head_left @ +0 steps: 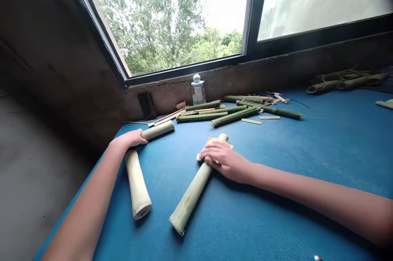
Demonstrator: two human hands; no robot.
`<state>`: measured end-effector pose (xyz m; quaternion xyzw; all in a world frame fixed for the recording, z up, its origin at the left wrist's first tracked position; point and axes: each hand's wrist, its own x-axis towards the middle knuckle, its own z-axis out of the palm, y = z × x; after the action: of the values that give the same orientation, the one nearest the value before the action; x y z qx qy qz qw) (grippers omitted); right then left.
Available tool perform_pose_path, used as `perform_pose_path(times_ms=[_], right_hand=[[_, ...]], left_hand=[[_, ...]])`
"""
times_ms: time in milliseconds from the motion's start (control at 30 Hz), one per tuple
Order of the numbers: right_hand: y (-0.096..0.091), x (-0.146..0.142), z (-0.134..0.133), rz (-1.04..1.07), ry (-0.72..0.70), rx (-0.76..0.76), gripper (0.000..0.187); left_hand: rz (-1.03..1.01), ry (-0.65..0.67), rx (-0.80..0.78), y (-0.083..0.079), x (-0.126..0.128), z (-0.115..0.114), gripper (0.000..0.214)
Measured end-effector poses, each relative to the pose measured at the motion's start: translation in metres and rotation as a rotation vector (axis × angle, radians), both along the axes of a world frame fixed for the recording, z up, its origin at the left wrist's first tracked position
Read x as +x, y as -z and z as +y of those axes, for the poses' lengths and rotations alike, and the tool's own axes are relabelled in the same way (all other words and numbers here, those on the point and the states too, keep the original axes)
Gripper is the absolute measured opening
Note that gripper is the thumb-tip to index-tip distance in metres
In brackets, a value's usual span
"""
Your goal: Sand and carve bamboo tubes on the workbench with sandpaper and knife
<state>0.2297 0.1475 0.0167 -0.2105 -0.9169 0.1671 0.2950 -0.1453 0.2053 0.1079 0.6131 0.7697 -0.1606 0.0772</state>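
My left hand (pixel 132 138) is closed around the near end of a short pale bamboo tube (pixel 159 129) at the table's far left; some fingers are hidden behind it. Below that hand, a second, whiter bamboo tube (pixel 138 185) lies loose. In the middle, a long pale green bamboo tube (pixel 192 199) lies slanted on the table. My right hand (pixel 224 158) rests over its upper part, with fingers pressed on a crumpled yellowish cloth or sheet (pixel 199 157) that lies across the tube. Whether it is cloth or paper I cannot tell.
Green bamboo pieces and split strips (pixel 236 115) lie at the back of the blue table (pixel 270 212). By the wall stand a clear jar (pixel 198 93) with a pale blue lid and a dark phone-like object (pixel 147 105). More bamboo tubes (pixel 344 83) are at the back right.
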Motion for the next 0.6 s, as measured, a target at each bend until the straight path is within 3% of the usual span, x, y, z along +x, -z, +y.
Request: perform_pose_path(times_ms=[100,200,300,400,500,600], right_hand=[[-0.006,-0.014,-0.037,-0.016,-0.250,-0.031,0.031],[-0.008,-0.019,-0.044,-0.033,-0.410,-0.031,0.033],[-0.002,-0.010,-0.015,-0.046,-0.281,0.000,0.031],[0.006,0.004,0.021,-0.048,-0.113,0.007,0.034],[0.009,0.018,0.047,-0.052,-0.074,0.012,0.036],[0.009,0.026,0.061,-0.011,0.021,0.016,0.039]], left_hand=[[0.014,0.048,0.020,0.007,0.002,0.003,0.038],[-0.045,0.193,0.067,0.014,0.012,0.008,0.042],[-0.100,0.353,0.152,0.024,0.034,0.016,0.049],[-0.083,0.419,0.225,0.028,0.057,0.020,0.051],[-0.037,0.404,0.241,0.017,0.066,0.015,0.054],[-0.007,0.309,0.214,-0.007,0.058,0.000,0.063]])
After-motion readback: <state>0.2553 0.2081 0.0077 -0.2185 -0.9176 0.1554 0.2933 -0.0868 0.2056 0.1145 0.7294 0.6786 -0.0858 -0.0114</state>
